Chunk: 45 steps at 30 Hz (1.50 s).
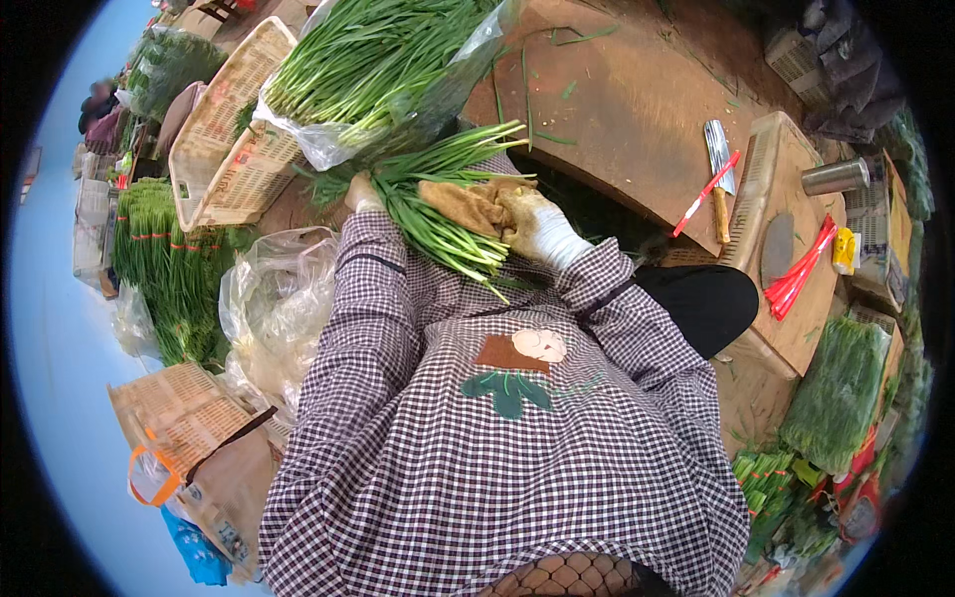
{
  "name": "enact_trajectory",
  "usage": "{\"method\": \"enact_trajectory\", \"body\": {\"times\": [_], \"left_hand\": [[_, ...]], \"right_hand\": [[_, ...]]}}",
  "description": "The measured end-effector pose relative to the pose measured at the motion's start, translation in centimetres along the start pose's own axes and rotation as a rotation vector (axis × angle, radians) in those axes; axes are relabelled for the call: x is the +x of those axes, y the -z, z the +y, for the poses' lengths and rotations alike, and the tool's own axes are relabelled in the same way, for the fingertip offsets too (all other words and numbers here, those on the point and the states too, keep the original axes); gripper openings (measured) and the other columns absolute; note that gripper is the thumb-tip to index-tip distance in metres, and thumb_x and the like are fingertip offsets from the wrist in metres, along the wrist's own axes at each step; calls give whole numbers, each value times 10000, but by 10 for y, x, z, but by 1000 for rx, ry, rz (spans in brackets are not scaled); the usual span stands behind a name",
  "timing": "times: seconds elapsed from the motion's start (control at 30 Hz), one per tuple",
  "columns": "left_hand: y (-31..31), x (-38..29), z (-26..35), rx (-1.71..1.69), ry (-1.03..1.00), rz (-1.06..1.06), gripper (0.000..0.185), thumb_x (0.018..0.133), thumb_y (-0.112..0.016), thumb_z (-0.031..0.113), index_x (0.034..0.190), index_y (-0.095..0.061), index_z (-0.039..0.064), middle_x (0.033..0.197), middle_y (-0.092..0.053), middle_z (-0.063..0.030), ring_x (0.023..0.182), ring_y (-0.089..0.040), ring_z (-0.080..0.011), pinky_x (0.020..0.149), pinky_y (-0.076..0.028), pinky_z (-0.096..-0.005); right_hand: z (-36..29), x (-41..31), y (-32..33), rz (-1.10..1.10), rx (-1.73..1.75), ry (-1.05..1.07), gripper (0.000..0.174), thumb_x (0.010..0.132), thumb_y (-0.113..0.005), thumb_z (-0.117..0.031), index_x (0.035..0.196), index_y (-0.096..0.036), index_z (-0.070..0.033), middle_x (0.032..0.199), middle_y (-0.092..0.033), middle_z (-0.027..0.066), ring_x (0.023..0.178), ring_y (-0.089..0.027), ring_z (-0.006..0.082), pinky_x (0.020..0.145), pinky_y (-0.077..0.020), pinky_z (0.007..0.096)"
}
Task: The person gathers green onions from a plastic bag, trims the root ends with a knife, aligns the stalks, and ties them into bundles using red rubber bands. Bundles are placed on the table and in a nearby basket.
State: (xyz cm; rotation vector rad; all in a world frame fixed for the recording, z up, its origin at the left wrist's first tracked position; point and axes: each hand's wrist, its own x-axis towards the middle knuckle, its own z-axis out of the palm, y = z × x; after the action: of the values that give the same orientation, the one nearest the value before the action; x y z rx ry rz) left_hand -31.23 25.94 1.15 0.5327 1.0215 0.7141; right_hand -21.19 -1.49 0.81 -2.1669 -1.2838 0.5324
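My left hand (363, 192) grips a loose bunch of long green stalks, likely Chinese chives (425, 213), at its left side; the leaves hide most of its fingers. My right hand (518, 213), in a soiled brown glove with a white cuff, lies against the pale stem ends on the other side, and whether its fingers close on any stems cannot be told. Just beyond both hands, a clear plastic bag (477, 56) holds a large heap of the same greens.
A knife (718, 160) and a red-and-white strip (705, 195) rest on the wooden board (619, 97). Right of it, an upturned crate (768, 172) carries red ties (802, 269) and a metal cup (835, 177). Plastic crates (246, 175), tied bundles (168, 254) and crumpled bags (280, 298) stand left.
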Motion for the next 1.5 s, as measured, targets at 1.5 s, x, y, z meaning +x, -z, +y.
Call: {"method": "enact_trajectory", "body": {"times": [1.5], "left_hand": [[12, -5, -8, 10, -14, -70, 208, 902, -532, 241, 935, -593, 45, 880, -640, -141, 824, -634, -282, 823, -541, -451]], "right_hand": [[6, -39, 61, 549, 113, 351, 301, 775, -606, -43, 1069, -623, 23, 950, -646, 161, 808, -625, 288, 844, -507, 392]]}}
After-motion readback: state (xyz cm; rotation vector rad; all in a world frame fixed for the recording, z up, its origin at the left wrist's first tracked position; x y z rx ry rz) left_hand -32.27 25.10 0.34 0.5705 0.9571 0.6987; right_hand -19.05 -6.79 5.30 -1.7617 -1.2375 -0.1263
